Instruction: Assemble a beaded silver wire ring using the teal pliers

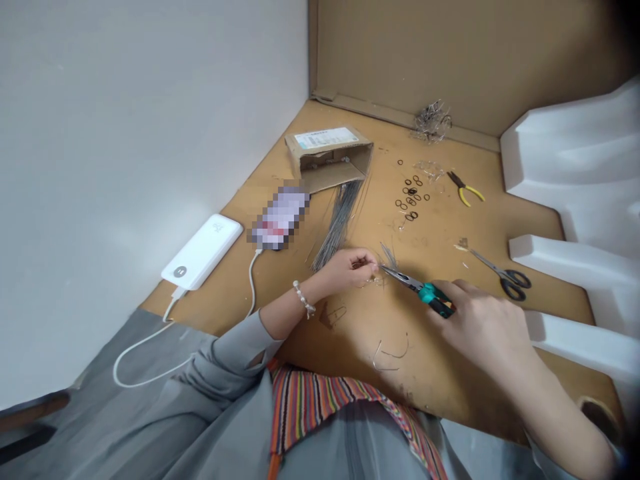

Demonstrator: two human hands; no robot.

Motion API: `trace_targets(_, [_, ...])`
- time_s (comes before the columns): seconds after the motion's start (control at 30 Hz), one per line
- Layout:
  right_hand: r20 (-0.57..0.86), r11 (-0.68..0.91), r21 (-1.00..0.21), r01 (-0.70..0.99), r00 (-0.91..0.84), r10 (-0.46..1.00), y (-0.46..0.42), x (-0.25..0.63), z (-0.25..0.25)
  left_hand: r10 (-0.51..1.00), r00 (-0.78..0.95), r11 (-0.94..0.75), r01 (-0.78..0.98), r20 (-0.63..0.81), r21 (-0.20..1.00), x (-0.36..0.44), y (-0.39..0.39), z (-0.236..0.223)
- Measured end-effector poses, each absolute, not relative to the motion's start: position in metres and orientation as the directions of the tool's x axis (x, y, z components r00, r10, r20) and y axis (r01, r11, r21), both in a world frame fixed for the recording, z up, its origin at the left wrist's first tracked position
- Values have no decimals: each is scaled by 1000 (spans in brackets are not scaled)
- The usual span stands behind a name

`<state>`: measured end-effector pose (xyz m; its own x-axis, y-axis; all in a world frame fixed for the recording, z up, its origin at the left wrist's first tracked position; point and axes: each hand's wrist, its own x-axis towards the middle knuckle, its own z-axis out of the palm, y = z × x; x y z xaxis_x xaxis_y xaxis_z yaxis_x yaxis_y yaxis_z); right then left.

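My left hand (350, 269) is pinched shut on a small bent piece of wire (373, 279) just above the cardboard work surface (450, 360). My right hand (483, 327) is closed round the teal handles of needle-nose pliers (415, 285), whose tips meet the wire at my left fingertips. A bundle of straight grey wires (339, 223) lies just beyond my left hand, fanning out of a small open cardboard box (327, 159). Two bent wire pieces (393, 357) lie on the cardboard near me.
Several small black rings (411, 195) are scattered further back, with yellow-handled pliers (466, 189), scissors (505, 275) and a tangle of wire bits (431, 123). A phone (280, 219) cabled to a white power bank (203, 251) lies left. White foam blocks (575, 200) line the right.
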<state>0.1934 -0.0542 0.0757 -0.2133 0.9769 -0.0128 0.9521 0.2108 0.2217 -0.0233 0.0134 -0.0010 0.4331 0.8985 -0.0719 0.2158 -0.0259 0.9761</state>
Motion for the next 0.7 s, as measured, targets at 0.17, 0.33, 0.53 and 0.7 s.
trace_targets(0.17, [25,224,238,945,-237,971,-59,191,73,894,446,-50,180,-36,982,-24,15,-5])
trace_targets(0.33, [101,200,276,940,-236,966,-64,185,71,911,413,-78,115,24,990,-21,12,-7])
trace_targets(0.53, [221,172,305,937,-245,944,-72,177,65,933,301,-250,147,197,957,-16,6,-9])
trace_targets(0.7, [263,196,306,932,-280,923,-72,179,59,933,272,-287,170,235,943,-16,3,-7])
